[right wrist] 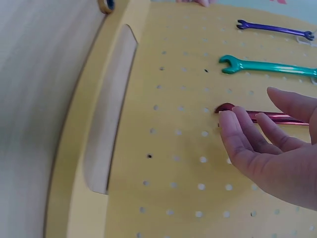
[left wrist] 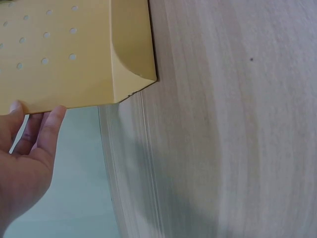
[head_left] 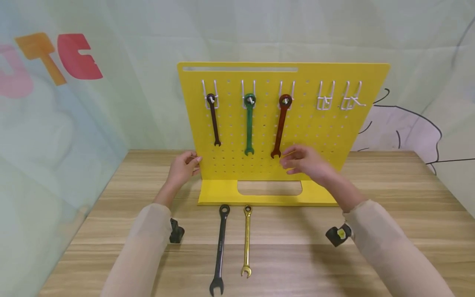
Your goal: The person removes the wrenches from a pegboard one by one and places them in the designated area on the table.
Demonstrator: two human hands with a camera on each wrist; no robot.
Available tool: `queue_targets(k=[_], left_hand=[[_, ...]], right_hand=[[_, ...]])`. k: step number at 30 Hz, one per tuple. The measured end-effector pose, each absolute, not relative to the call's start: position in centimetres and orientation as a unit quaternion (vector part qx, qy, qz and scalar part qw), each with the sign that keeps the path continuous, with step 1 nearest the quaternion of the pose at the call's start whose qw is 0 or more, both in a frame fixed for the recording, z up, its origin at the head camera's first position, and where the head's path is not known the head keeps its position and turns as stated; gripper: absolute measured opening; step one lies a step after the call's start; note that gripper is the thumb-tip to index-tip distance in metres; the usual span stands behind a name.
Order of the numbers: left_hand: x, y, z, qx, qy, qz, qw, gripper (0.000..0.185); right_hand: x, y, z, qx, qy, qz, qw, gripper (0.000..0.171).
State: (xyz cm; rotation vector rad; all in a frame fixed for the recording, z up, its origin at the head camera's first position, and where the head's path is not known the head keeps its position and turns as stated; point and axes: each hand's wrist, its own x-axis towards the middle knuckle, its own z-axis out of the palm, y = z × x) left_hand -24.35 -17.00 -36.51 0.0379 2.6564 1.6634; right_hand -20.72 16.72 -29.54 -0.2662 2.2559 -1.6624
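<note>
A yellow pegboard (head_left: 319, 136) stands upright on the wooden table (head_left: 389, 198). From its white hooks hang a dark purple wrench (head_left: 213, 119), a green wrench (head_left: 249, 123) and a red wrench (head_left: 280, 126). My left hand (head_left: 184, 166) holds the board's left edge (left wrist: 74, 101), fingers on it. My right hand (head_left: 302, 161) hovers open just right of the red wrench's lower end (right wrist: 228, 107), fingers relaxed, holding nothing. In front of the board, a black wrench (head_left: 220, 247) and a gold wrench (head_left: 246, 241) lie flat on the table.
Two empty white hooks (head_left: 325, 97) (head_left: 350, 97) sit at the board's upper right. The board's base (head_left: 219, 194) has a cut-out slot (head_left: 269, 188). Fabric walls close in the back and left. Bare tabletop lies to the right.
</note>
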Motion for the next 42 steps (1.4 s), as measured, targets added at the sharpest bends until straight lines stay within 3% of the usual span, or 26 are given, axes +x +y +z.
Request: queue_targets(k=[27,42], left_hand=[[-24.2,-16.8,-36.2,0.007,0.846,0.533,0.001,0.021],[-24.2,-16.7,-36.0,0.004,0.848,0.530,0.006,0.022]], right_hand=[[-21.9,16.6,-25.2,-0.097,0.796,-0.592,0.081,0.037],[-22.4,15.8,-25.1,-0.085,0.785,-0.609,0.075,0.041]])
